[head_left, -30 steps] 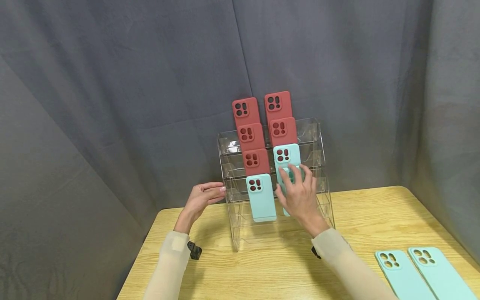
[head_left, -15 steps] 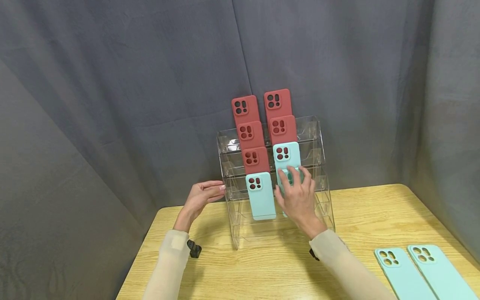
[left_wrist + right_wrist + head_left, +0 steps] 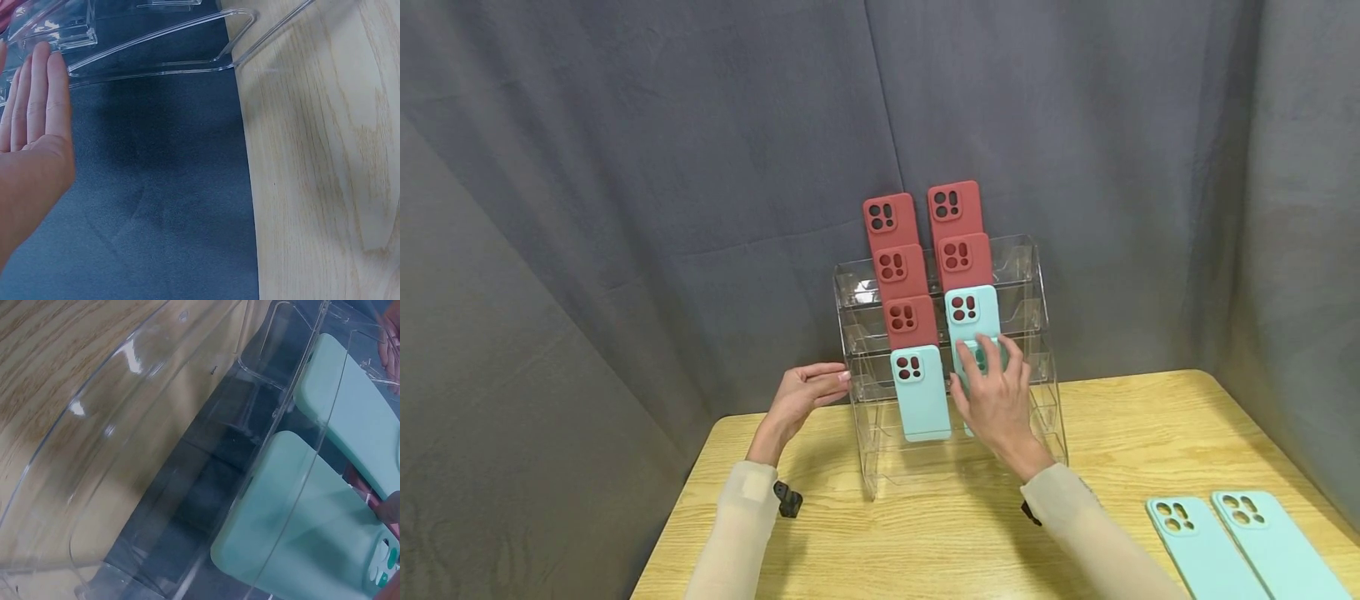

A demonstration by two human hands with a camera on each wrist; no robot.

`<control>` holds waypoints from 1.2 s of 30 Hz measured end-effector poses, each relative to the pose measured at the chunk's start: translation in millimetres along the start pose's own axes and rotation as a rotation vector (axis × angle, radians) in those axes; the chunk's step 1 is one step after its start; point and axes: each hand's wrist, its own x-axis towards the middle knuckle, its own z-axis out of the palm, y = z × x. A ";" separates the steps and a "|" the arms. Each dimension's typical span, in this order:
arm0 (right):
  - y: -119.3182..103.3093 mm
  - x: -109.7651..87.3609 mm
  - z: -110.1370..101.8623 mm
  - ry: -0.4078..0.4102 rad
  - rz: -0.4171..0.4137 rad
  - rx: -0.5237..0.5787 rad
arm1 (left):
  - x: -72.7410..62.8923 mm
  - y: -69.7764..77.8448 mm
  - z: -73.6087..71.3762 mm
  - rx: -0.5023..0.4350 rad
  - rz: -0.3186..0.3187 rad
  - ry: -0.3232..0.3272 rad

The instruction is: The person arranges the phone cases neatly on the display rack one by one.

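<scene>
My right hand (image 3: 1000, 404) grips a mint phone case (image 3: 275, 519) in the right column of a clear tiered rack (image 3: 865, 450). Its fingertips bend over the camera end and the thumb lies along the left edge. Part of this case is hidden behind the hand in the head view. Another mint phone case (image 3: 989, 315) stands one tier above it. To the left, a third mint phone case (image 3: 927, 412) leans in the front tier. My left hand (image 3: 802, 397) has its fingers extended, with the tips at the rack's left side.
Several red phone cases (image 3: 904, 287) fill the upper tiers in two columns. On the wooden table (image 3: 940, 542), two mint phone cases (image 3: 1217, 554) lie flat at the right front. A grey curtain (image 3: 737, 167) hangs close behind the rack.
</scene>
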 end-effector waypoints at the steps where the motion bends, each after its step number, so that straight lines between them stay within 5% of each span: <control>1: -0.1 0.0 -1.5 -0.002 0.002 0.004 | 0.1 -0.4 -0.1 0.002 0.001 0.000; 16: 6.6 -21.9 -71.5 -0.013 0.009 0.180 | 0.0 -0.2 -2.4 0.008 0.003 -0.003; 22: 24.9 -46.1 -110.4 -0.135 0.075 0.229 | 1.3 -0.1 -1.9 0.004 -0.005 -0.010; 28: 58.2 -77.0 -146.8 -0.244 0.091 0.161 | 1.8 -1.2 -0.3 -0.002 -0.006 -0.018; 36: 110.4 -120.6 -180.2 -0.549 0.169 0.059 | 1.5 -0.9 -0.6 -0.011 -0.010 -0.014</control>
